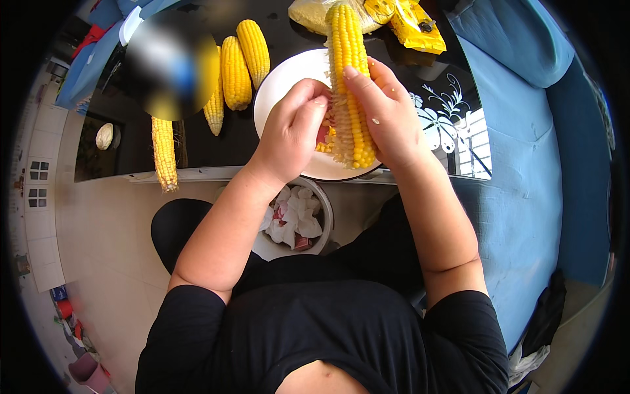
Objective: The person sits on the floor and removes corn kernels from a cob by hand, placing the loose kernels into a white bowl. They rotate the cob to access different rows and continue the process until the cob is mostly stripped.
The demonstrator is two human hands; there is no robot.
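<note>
My right hand is wrapped round an ear of corn, held upright and slightly tilted over a white plate. Along the ear's left side the rows are stripped to pale cob, while yellow kernels still cover the rest. My left hand is closed beside that stripped side, thumb bent against the curled fingers; what is in them is hidden. Loose corn kernels lie on the plate below. A few pale bits cling to my right hand.
Whole ears of corn lie on the black table to the left, and another ear overhangs its front edge. Yellow packages lie at the back. A bin with crumpled tissues stands below; a blue sofa is on the right.
</note>
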